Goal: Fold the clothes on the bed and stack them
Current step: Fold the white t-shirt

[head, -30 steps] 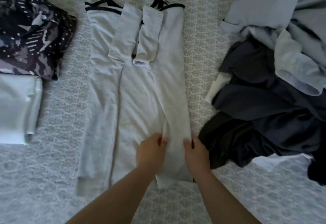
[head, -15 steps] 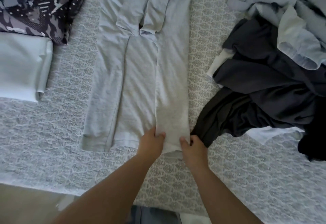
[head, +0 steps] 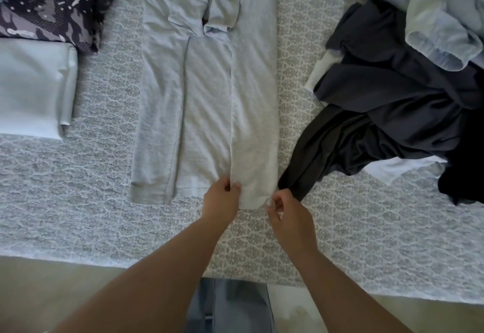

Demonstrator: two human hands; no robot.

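Note:
A long light grey garment [head: 207,91] lies flat lengthwise on the patterned bedspread [head: 78,201], its sides and sleeves folded inward. My left hand [head: 221,200] pinches the left side of the folded right panel's bottom end. My right hand [head: 286,213] pinches the right corner of that same end with curled fingers. A folded pale blue piece [head: 31,86] and a folded dark patterned piece [head: 55,2] lie at the left. A heap of unfolded dark and pale clothes [head: 398,91] fills the right.
The near edge of the bed [head: 104,263] runs across the lower frame, with beige floor below it. My legs in blue trousers [head: 230,306] show at the bottom middle. A tail of dark fabric [head: 301,178] from the heap lies close to my right hand.
Both hands slid down the garment's folded right panel to its bottom end, and the view shifted toward the near edge of the bed. My right hand's fingers have curled onto the corner.

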